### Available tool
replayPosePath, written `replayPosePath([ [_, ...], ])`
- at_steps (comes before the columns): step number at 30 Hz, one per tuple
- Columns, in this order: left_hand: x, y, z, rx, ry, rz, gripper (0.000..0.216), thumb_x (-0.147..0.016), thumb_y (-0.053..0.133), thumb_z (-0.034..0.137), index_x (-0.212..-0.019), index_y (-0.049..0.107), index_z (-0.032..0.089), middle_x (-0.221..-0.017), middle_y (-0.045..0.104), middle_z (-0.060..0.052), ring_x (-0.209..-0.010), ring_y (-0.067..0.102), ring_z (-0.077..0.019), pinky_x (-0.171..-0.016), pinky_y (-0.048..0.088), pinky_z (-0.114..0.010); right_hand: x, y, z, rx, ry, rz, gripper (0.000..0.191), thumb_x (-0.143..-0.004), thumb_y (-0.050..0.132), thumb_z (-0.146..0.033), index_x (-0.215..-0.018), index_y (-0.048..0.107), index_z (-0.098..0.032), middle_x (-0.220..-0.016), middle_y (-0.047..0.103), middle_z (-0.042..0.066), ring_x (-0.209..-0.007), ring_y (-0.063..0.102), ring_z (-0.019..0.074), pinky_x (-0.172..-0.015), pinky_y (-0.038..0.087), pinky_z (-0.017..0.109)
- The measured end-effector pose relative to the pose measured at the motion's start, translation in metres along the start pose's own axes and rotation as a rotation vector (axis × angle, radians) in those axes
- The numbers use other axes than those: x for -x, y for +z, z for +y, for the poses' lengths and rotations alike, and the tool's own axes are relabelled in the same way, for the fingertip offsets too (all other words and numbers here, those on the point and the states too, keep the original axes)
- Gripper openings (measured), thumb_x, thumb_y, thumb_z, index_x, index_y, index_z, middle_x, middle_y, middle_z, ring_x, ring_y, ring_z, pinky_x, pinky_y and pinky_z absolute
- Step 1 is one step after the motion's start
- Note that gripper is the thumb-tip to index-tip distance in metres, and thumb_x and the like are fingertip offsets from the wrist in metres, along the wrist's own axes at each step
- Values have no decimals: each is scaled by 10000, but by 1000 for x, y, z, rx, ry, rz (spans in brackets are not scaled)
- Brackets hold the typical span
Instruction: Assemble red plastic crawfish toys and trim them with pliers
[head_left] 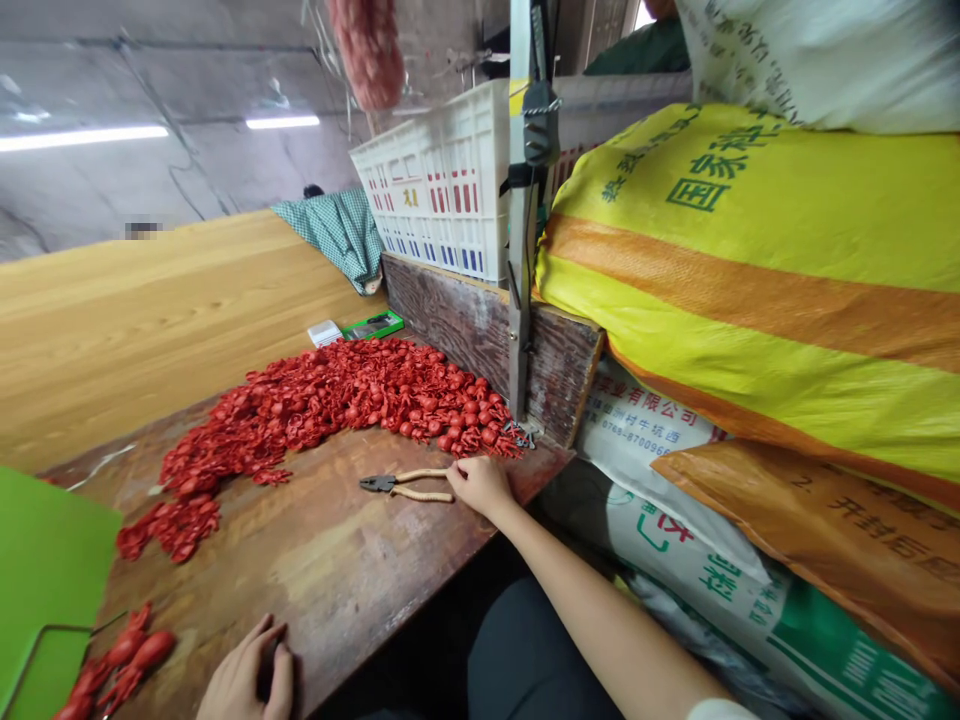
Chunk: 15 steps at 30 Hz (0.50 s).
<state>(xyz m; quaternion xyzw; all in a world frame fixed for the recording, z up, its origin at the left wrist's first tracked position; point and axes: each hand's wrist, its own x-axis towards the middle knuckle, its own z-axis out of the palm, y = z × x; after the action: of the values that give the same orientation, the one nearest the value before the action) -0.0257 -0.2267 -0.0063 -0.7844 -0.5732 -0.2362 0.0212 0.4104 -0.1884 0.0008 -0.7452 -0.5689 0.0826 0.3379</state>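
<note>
We've got pliers flat on the wooden desk, jaws closed, tan handles; red molded plastic pieces heaped in a curved pile just behind.

- The left hand runs off the bottom edge, and its curled fingers hide whatever lies beneath.
- The right hand covers the handle ends of the pliers.
- The red pieces are too small and tangled to make out singly.
- The green pack is too small to read.
- The green sheet is cut off by the left edge.
- The hanging red bundle is cut off above.
- A blurred patch sits beyond the desk.
</note>
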Motion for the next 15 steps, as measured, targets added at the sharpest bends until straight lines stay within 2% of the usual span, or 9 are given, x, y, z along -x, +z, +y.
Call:
replayPosePath([
  [8, 5, -3, 4, -63, 96, 86, 423, -948, 494, 512, -1035, 752, 189, -1196, 807, -162, -1085, 773, -339, -950, 623, -499, 4, -2, -8, 131, 5, -64, 388, -1034, 517, -333, -836, 830, -218, -859, 838, 91, -748, 742, 203, -629, 366, 275],
  [15, 8, -3, 11, -82, 163, 140, 367, -983, 490, 455, -1062, 733, 191, -1162, 806, -151, -1051, 780, -325, -913, 629, -493, 9, 4, -11, 206, -38, -83, 393, -1058, 495, -342, -851, 808, -221, -882, 838, 70, -777, 755, 193, -654, 383, 267],
])
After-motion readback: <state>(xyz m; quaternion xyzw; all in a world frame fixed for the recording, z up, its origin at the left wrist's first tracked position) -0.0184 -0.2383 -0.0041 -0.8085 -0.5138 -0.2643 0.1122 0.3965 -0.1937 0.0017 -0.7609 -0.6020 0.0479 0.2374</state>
